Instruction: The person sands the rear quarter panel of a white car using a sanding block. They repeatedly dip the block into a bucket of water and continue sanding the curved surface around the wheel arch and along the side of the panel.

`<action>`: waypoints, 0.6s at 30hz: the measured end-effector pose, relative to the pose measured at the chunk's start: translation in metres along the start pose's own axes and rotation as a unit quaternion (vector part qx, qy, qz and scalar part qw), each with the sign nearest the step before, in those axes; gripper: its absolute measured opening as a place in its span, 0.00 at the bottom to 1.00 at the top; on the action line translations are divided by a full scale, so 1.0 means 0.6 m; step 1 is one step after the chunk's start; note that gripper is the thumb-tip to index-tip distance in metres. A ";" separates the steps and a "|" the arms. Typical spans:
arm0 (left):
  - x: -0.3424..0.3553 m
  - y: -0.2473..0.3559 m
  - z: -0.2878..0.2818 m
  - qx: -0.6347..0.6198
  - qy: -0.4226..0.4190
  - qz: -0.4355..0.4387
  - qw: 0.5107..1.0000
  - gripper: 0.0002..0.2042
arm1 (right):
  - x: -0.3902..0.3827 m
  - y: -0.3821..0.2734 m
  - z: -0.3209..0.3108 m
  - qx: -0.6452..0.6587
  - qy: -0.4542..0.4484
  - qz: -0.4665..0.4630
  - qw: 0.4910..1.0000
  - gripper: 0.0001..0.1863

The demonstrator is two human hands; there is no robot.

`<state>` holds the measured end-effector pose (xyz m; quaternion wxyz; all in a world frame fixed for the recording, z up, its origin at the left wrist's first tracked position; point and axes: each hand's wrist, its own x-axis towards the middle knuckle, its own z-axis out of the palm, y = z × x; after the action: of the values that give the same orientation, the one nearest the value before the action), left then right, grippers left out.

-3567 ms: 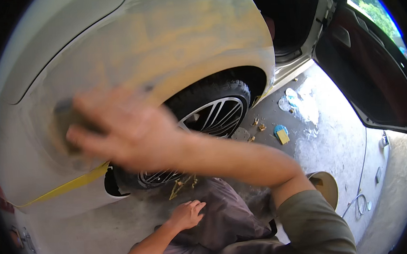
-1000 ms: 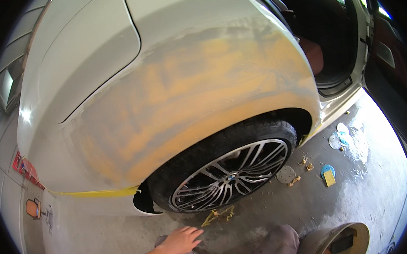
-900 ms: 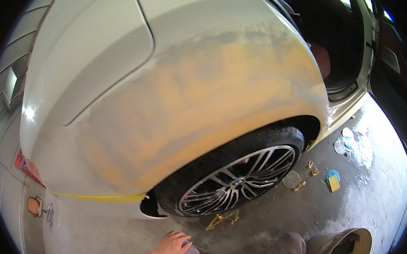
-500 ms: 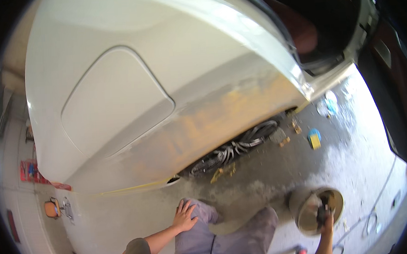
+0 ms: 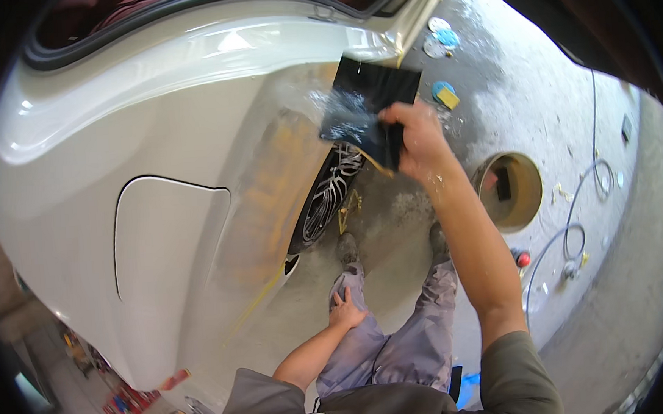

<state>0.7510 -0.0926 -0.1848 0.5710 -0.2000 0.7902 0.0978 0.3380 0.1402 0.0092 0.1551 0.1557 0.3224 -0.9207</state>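
Note:
I look down along a white car's rear quarter panel, whose wheel arch carries a sanded yellowish-brown filler patch. My right hand is raised and grips a wet black sheet of sandpaper, held flat near the top of the filler patch by the arch. My left hand rests on my left thigh, fingers spread, holding nothing. The wheel shows below the arch.
A round bucket with a dark block in it stands on the wet concrete floor to my right. A thin hose loops beside it. Small discs and a sponge lie farther off. Yellow masking tape runs under the panel.
I have stood up and now look down over the car. My right hand, which was at the bucket half a second ago, has risen with the black sheet to the wheel arch. The left hand stays on my thigh.

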 end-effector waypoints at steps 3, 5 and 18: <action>0.032 -0.047 -0.028 0.048 -0.026 0.007 0.998 0.60 | 0.008 0.044 0.071 -0.220 0.035 -0.217 0.950 0.31; 0.057 -0.083 -0.027 0.072 -0.034 0.014 0.997 0.59 | -0.001 0.109 0.115 -0.522 0.017 -0.354 0.775 0.45; 0.092 -0.105 -0.017 0.102 -0.050 0.044 0.993 0.45 | 0.061 0.229 0.153 -0.522 0.134 -0.456 0.708 0.53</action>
<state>0.7542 -0.1645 -0.2284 0.6226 -0.1009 0.7743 0.0516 0.3410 -0.0275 -0.0117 -0.2718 0.0057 0.8011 -0.5333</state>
